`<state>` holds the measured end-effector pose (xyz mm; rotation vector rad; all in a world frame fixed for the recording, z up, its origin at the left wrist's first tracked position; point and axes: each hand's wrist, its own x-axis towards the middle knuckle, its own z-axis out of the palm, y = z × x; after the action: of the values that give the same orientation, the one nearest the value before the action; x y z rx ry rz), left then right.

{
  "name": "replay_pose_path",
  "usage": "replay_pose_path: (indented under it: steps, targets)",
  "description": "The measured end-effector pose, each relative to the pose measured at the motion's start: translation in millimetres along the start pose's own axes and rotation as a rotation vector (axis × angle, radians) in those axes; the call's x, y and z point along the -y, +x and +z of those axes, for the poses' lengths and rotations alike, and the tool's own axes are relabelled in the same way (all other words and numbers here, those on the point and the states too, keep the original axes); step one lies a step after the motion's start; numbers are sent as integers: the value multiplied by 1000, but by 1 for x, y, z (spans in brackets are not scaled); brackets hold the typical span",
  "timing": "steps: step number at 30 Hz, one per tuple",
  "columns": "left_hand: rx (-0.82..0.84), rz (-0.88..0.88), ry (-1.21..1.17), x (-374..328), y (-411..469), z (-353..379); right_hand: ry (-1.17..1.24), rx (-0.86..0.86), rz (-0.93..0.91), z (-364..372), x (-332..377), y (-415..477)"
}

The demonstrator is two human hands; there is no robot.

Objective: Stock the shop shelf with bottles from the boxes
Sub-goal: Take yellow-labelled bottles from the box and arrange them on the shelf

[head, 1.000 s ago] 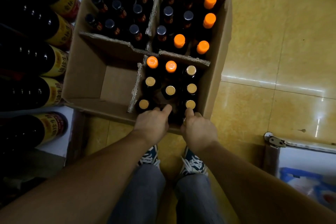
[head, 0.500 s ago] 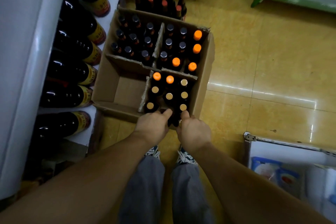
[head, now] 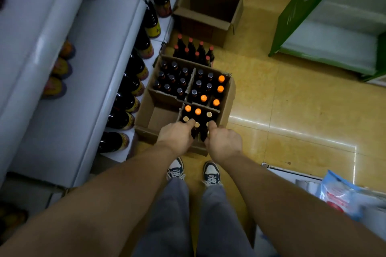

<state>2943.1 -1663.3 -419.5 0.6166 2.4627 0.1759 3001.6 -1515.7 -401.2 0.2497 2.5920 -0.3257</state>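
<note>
An open cardboard box (head: 226,102) with four compartments stands on the floor beside the white shop shelf (head: 108,64). Its far compartments hold dark bottles with grey and orange caps (head: 203,98); the near left compartment (head: 160,117) holds nothing. Over the near right compartment, with its orange- and gold-capped bottles (head: 208,114), my left hand (head: 177,137) and my right hand (head: 223,142) each grip the neck of a dark bottle (head: 194,134). The fingers hide most of both bottles. Large dark bottles with yellow labels (head: 133,102) line the lowest shelf.
Behind the box stand several red-capped bottles (head: 194,51) and another open cardboard box (head: 231,6). A green-framed cabinet (head: 296,6) is at the far right. A blue and red bag (head: 338,194) lies at my right. My shoes (head: 212,173) stand just short of the box.
The view has pulled up and back from the box, bringing the upper shelves and the far carton into sight. Both hands have kept their hold on the bottles at the near right compartment.
</note>
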Motion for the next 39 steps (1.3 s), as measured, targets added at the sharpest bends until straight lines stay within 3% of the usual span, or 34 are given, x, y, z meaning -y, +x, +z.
replay_pose_path:
  steps: [22, 30, 39]
  targets:
    - [-378, -288, -49, -45, -171, -225, -193, -192, -443, -246, 61, -81]
    - [-366, -394, 38, -41, -221, -310, -341, -223, -611, -324, 116, -99]
    - [-399, -510, -26, -36, -297, -401, -546, -277, -802, -410, 191, -144]
